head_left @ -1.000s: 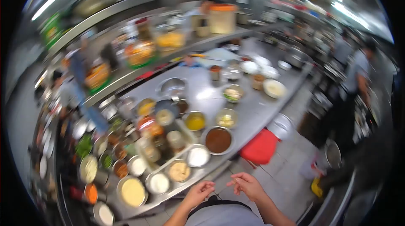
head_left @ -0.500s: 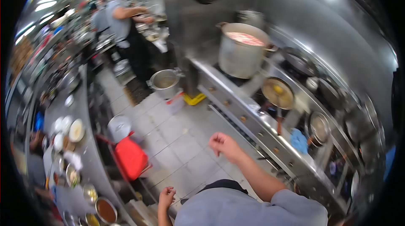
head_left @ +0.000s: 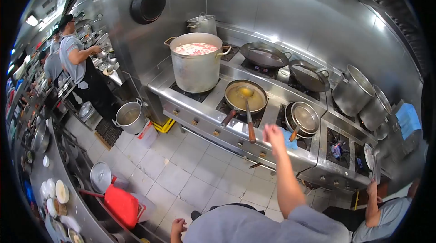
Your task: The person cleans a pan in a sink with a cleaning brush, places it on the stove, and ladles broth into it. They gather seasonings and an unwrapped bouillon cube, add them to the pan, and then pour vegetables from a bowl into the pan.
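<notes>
My right hand (head_left: 273,137) reaches over the front edge of the stove, smeared by motion. It is nearest to a blue cloth (head_left: 289,140) and the wooden handle of a ladle (head_left: 250,127). The ladle's bowl rests in a frying pan (head_left: 236,100) of yellowish liquid. Right of that, a strainer with a wooden handle (head_left: 305,117) lies over another pan. My left hand (head_left: 178,227) hangs low beside my body, its fingers loosely bent with nothing seen in them.
A large stockpot (head_left: 195,70) of reddish contents stands on the back-left burner. Woks (head_left: 264,57) line the rear. A flame burns at the right burner (head_left: 336,150). A co-worker (head_left: 386,216) stands close on the right. A red bin lid (head_left: 121,206) and a metal pot (head_left: 130,118) are left.
The view has swung right toward the stove. My right hand has moved from over the floor to the stove's front edge. A co-worker has come into view at lower right.
</notes>
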Demonstrator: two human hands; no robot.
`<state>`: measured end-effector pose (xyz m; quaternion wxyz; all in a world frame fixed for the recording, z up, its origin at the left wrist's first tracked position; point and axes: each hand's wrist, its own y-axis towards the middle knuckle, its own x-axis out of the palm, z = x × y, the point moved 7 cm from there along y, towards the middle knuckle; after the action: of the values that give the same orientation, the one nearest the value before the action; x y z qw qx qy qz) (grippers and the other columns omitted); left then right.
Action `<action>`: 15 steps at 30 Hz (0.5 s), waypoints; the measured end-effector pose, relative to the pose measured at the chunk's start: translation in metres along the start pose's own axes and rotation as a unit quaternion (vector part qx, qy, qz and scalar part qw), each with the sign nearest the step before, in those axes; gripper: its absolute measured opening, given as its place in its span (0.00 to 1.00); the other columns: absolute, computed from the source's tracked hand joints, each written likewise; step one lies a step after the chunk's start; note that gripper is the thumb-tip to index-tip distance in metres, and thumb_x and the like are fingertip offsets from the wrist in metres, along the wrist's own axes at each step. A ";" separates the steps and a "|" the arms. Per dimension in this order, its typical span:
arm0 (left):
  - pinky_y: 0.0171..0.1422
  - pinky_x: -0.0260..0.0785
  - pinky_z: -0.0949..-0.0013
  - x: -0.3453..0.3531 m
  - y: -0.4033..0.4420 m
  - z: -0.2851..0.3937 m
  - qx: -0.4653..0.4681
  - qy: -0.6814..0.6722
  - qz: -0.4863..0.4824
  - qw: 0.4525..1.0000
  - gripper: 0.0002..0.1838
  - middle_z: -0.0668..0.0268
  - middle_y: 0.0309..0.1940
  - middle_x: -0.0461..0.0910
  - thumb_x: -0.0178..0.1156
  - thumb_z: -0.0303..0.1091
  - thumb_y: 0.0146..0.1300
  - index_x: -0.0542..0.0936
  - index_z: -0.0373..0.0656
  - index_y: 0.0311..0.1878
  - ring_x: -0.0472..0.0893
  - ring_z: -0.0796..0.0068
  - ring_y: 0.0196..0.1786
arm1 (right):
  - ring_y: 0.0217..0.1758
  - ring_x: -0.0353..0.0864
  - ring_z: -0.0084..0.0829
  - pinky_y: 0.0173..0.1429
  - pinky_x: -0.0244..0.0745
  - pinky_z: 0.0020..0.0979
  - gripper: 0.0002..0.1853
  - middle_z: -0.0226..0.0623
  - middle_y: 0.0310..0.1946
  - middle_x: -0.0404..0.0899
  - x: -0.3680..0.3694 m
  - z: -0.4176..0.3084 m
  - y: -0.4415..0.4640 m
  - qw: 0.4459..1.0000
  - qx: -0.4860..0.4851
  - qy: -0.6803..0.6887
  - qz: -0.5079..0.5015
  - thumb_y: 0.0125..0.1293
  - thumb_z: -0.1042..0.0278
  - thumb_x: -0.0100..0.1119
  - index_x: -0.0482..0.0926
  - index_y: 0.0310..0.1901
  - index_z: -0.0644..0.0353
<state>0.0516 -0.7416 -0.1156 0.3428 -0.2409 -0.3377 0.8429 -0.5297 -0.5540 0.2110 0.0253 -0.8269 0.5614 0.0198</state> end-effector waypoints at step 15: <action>0.26 0.73 0.66 -0.027 0.023 -0.024 -0.068 -0.013 0.047 0.996 0.16 0.61 0.30 0.80 0.57 0.40 0.62 0.77 0.38 0.48 0.78 0.68 0.26 | 0.41 0.82 0.39 0.37 0.79 0.37 0.29 0.51 0.49 0.77 0.070 0.086 0.014 0.867 0.228 0.410 -0.168 0.70 0.41 0.41 0.65 0.56 0.61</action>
<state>0.0743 -0.7642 -0.1436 0.2813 -0.2680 -0.3874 0.8361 -0.5175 -0.6184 0.1204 -0.0169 -0.8136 0.3626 -0.4543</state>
